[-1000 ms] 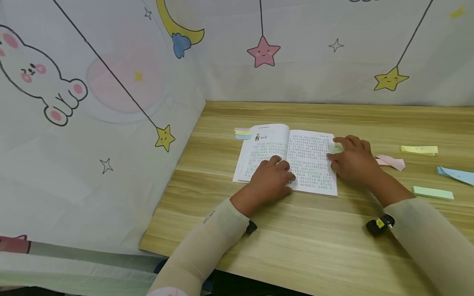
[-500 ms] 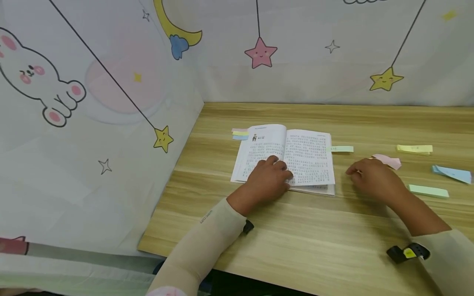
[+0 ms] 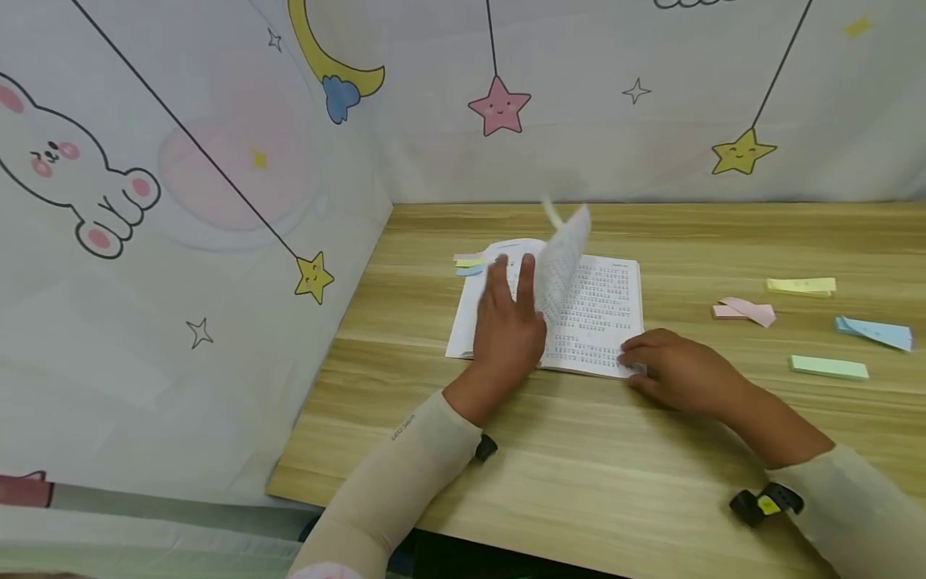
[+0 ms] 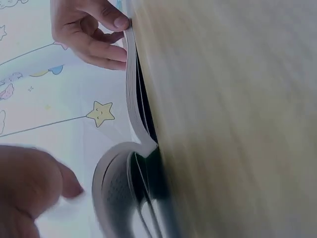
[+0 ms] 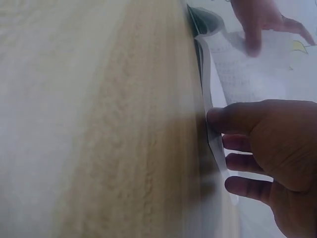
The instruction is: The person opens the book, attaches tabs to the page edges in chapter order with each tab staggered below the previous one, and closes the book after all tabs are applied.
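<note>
Where the printed backdrop [image 3: 239, 402] runs down the left side, I see a white cartoon rabbit [image 3: 65, 161] winking from it and, farther right, a smiling yellow star [image 3: 314, 277] on a string. Next to it is a wood-grain table [image 3: 579, 450]. Near the table's middle, paper index tabs [image 3: 470, 264] in pinkish, yellow and blue stick out past the left edge of a book [image 3: 604, 297], which lies open on the tabletop, rows of small print filling its pages. From a beige sleeve [image 3: 405, 474], the person's left hand [image 3: 506, 334] reaches over the book's left half, fingers straight and spread apart. Just right of those fingers, a raised page [image 3: 567, 261] stands up, curved and blurred, with a pale strip [image 3: 553, 211] jutting from its outer edge; whether the hand touches it I cannot tell. At the book's lower right corner, the right hand [image 3: 687, 374] pinches the edge between thumb and bent fingers. Beyond it, well apart from the book, lie folded pink paper strips [image 3: 745, 311], a yellow strip [image 3: 801, 287], a green strip [image 3: 828, 367] and, farthest right, a blue strip [image 3: 874, 332].
</note>
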The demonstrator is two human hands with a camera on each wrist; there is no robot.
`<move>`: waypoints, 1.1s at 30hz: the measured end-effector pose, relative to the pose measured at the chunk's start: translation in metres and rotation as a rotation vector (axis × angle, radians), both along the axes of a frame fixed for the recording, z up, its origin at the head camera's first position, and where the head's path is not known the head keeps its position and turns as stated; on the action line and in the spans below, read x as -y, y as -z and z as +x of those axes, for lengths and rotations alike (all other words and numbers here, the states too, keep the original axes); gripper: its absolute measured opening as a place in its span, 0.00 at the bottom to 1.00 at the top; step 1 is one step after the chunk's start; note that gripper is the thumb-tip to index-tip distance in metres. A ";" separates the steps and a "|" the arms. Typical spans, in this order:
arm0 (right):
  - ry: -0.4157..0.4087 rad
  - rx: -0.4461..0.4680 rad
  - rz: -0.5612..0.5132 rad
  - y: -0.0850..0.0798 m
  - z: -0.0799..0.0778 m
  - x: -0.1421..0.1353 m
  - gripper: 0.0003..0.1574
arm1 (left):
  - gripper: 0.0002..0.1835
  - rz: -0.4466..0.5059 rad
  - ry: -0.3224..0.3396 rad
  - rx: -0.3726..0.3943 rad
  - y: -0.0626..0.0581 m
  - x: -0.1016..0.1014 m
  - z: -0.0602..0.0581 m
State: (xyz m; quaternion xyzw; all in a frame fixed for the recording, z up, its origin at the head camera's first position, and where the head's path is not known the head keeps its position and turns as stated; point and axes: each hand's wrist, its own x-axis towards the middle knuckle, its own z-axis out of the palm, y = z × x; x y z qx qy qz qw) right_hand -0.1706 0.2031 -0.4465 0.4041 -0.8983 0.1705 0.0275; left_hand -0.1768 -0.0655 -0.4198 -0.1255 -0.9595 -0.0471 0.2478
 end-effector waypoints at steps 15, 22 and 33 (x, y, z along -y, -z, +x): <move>0.057 -0.117 -0.015 -0.013 0.000 0.008 0.07 | 0.23 -0.319 0.292 0.466 0.000 -0.004 0.008; 0.170 -0.185 -0.120 -0.014 0.001 0.006 0.35 | 0.24 -0.285 0.270 0.390 0.002 -0.003 0.005; 0.008 -0.254 -0.108 -0.006 -0.002 0.001 0.10 | 0.36 -0.292 0.151 0.114 -0.003 -0.001 0.003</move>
